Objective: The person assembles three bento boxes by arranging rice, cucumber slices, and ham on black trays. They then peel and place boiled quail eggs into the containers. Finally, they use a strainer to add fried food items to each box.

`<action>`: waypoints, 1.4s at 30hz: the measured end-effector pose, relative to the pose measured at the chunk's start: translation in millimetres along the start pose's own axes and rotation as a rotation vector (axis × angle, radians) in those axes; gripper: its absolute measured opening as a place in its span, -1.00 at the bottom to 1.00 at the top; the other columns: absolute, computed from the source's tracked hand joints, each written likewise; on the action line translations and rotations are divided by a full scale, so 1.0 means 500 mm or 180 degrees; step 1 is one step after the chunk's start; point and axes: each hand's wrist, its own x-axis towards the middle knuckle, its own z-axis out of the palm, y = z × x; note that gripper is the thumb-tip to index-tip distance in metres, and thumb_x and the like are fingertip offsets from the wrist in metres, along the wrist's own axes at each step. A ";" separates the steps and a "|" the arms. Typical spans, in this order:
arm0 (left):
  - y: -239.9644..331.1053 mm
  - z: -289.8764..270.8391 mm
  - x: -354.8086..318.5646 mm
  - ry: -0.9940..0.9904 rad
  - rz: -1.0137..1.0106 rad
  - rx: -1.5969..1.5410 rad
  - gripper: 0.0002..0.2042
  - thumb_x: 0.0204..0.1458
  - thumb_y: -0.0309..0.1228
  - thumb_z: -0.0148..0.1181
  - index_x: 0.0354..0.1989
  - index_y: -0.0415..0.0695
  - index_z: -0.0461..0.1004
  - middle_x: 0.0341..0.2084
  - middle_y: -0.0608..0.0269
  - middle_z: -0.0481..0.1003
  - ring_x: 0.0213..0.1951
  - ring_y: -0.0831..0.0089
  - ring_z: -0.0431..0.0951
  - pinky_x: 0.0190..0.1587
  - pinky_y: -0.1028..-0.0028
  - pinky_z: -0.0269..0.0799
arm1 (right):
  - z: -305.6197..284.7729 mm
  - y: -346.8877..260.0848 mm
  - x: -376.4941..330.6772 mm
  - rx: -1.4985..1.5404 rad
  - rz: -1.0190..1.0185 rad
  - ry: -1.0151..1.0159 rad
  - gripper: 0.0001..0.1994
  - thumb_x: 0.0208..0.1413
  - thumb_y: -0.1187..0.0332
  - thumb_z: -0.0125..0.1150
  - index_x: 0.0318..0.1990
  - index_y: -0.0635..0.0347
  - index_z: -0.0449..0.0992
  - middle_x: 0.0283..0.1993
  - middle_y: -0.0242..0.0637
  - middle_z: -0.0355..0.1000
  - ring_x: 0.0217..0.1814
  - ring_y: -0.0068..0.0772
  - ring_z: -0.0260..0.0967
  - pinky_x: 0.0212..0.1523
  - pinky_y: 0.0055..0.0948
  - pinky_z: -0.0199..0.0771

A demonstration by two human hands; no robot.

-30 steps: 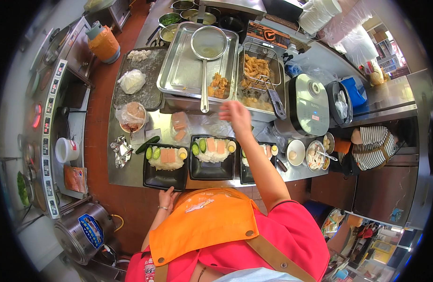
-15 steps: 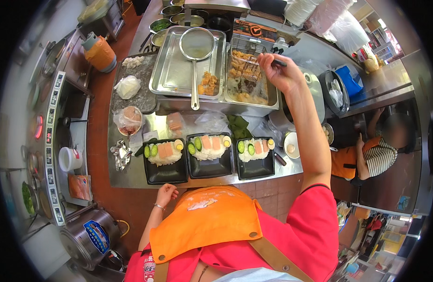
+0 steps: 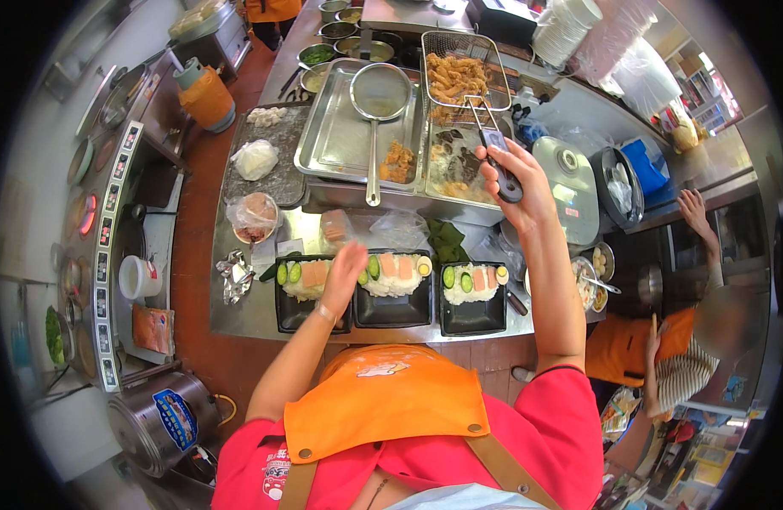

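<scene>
My right hand is closed around the black handle of a wire fry basket. The basket holds golden fried pieces and hangs over the back of the fryer, where oil bubbles. My left hand, blurred by motion, hovers above the left black plate, partly covering its food; its fingers are smeared. To its right sit the middle plate and the right plate. All three plates carry rice, cucumber slices, pink slabs of meat and a halved egg, though the left egg is hidden.
Left of the fryer stands a steel tray bearing a long-handled strainer and fried bits. A lidded container is right of the fryer. At the far right, another person in an orange apron works.
My right hand has lifted the basket of fried pieces out of the oil. My left hand has risen from the table's front edge to above the left plate.
</scene>
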 end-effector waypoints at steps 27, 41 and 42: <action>0.452 -0.001 0.141 -0.0330 0.0418 -0.0289 -0.81 0.28 -0.30 -0.03 -0.30 -0.16 0.39 -0.43 0.33 0.37 -0.30 0.56 0.40 -0.23 0.52 0.37 | 0.180 0.330 0.161 0.0351 0.0436 -0.0029 -0.76 0.23 0.36 0.09 -0.07 0.28 0.23 -0.24 -0.11 0.45 -0.40 -0.25 0.48 -0.41 -0.30 0.61; 0.394 0.101 0.186 -0.0887 -0.0050 -0.0679 -0.68 0.28 -0.27 -0.02 0.06 -0.25 0.33 -0.12 0.26 0.44 -0.08 0.52 0.49 -0.05 0.41 0.48 | 0.165 0.244 0.203 -0.0216 -0.0501 0.0896 -0.83 0.14 0.39 0.16 -0.23 0.32 0.42 -0.40 -0.30 0.45 -0.47 -0.54 0.40 -0.46 -0.54 0.44; 0.403 0.101 0.179 -0.0820 -0.0107 -0.0811 -0.66 0.27 -0.27 0.01 0.09 -0.26 0.31 -0.11 0.25 0.44 -0.07 0.50 0.49 -0.05 0.40 0.49 | 0.157 0.229 0.198 0.0109 -0.0540 0.0875 -0.81 0.16 0.37 0.14 -0.21 0.33 0.39 -0.35 -0.23 0.46 -0.47 -0.44 0.44 -0.50 -0.50 0.50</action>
